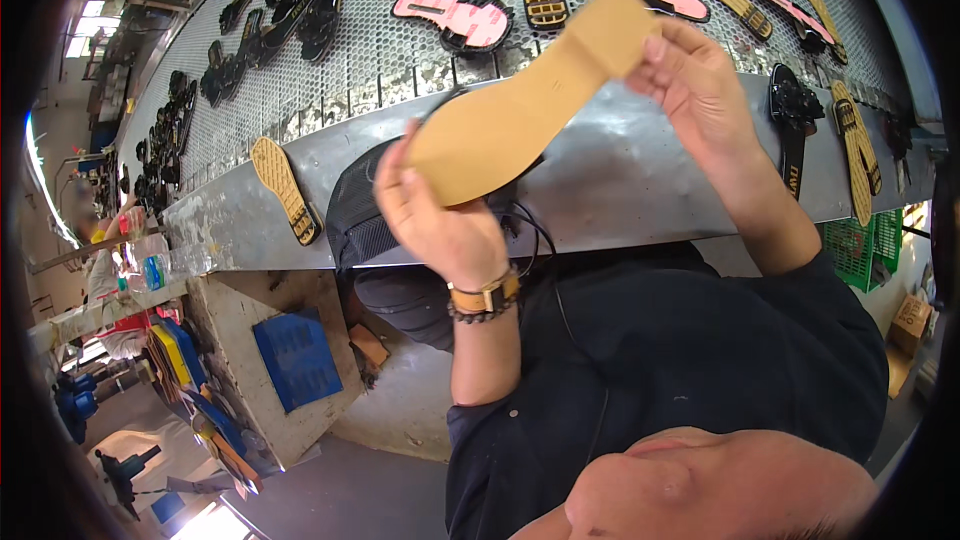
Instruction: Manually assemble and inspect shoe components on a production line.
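Note:
A sandal (520, 120) is held up over the metal table edge, its plain tan underside and low heel block facing me. My left hand (435, 215), with a watch and a beaded bracelet at the wrist, grips the wide toe end; its thumb and fingers close round the rim. At the heel end, my right hand (690, 75) pinches the heel block. The sandal's upper is hidden behind the sole. Below the toe, a black mesh bag (365, 205) rests at the table edge, with a thin black cord beside it.
A perforated conveyor (330, 90) runs behind the metal ledge (620, 190), carrying rows of black sandals (290, 5) and pink-lined ones (465, 22). Single tan soles (285, 185) lie on the ledge. Green crates (868, 245) stand at right; another person (105, 285) is at far left.

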Action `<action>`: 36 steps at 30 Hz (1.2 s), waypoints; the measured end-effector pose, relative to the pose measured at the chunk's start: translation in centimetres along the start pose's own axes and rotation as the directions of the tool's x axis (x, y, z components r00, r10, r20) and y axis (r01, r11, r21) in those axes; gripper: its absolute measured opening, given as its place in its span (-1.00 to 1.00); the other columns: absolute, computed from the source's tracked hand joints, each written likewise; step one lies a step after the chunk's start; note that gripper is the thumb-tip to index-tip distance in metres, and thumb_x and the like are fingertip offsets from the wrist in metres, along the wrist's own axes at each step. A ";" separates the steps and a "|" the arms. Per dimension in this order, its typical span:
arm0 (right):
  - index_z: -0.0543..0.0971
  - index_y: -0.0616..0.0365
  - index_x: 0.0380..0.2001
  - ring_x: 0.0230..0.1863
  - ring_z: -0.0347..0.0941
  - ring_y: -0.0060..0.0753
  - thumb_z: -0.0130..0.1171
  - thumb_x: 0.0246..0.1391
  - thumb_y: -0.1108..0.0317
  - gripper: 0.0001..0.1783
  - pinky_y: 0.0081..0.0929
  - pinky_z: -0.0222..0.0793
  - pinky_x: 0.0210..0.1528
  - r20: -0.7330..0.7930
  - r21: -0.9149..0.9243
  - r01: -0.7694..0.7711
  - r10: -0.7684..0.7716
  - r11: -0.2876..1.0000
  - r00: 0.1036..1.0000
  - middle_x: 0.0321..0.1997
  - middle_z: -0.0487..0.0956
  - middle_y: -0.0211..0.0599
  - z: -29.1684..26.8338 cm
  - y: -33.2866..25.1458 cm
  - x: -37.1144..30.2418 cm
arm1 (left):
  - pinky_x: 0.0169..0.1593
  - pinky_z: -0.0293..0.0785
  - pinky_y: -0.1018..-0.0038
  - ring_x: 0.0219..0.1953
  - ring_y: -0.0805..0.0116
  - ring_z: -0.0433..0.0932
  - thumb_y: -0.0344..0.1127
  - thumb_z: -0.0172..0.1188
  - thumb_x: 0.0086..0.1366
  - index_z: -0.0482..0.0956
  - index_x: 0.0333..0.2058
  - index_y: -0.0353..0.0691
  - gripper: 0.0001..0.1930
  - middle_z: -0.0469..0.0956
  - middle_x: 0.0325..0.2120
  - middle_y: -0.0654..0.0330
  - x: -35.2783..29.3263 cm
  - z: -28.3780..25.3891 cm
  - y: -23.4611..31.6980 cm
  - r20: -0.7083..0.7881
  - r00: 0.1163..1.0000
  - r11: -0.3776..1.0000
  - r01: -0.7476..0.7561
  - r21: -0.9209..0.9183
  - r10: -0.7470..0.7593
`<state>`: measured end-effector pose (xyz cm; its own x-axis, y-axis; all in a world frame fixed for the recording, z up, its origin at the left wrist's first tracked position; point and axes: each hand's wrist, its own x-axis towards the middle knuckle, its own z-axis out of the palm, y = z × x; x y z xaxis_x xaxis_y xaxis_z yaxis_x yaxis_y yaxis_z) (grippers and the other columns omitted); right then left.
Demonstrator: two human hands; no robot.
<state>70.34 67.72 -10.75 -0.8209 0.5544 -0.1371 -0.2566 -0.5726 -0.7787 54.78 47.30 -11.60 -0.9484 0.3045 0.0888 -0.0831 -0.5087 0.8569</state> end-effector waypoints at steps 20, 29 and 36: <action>0.64 0.16 -0.30 -0.32 0.38 -0.42 0.18 -0.08 0.25 -0.72 -0.39 0.14 -0.28 0.676 -0.737 0.369 -0.621 -0.567 0.397 -0.36 0.53 -0.47 6.0 0.9 -5.3 | 0.46 0.19 -0.05 0.39 -0.15 0.30 0.17 0.17 0.41 0.02 0.48 -0.24 -0.11 0.22 0.40 -0.15 -5.4 5.1 -0.7 0.569 0.813 0.909 0.321 -0.267 -0.120; 0.65 0.15 -0.25 -0.09 0.53 -0.39 0.23 0.00 0.31 -0.76 -0.44 0.41 -0.21 0.870 -0.454 0.764 -0.415 -0.459 0.267 -0.01 0.64 -0.20 4.5 5.1 -6.6 | 0.25 0.53 0.00 0.19 -0.11 0.54 -0.23 -0.01 0.55 0.34 0.34 0.05 -0.57 0.46 0.24 -0.08 -1.2 2.8 -3.6 0.000 0.832 0.818 0.546 -0.182 -0.555; 0.49 0.32 0.03 -0.02 0.51 0.00 0.47 -0.10 0.23 -0.35 -0.12 0.44 0.01 0.452 -0.889 0.451 -0.316 -0.079 0.835 -0.06 0.57 -0.03 3.7 5.4 -4.9 | 0.21 0.55 -0.11 0.11 0.01 0.58 -0.38 -0.05 0.55 0.34 0.31 -0.24 -0.60 0.53 0.07 -0.04 -1.4 1.0 -4.7 0.191 0.929 0.895 0.359 -0.265 -0.316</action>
<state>71.05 59.69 -12.02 -0.8345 0.3706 0.4077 0.1033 0.8321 -0.5450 56.80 50.10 -15.24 -0.7968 0.5972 -0.0916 -0.4959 -0.5597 0.6640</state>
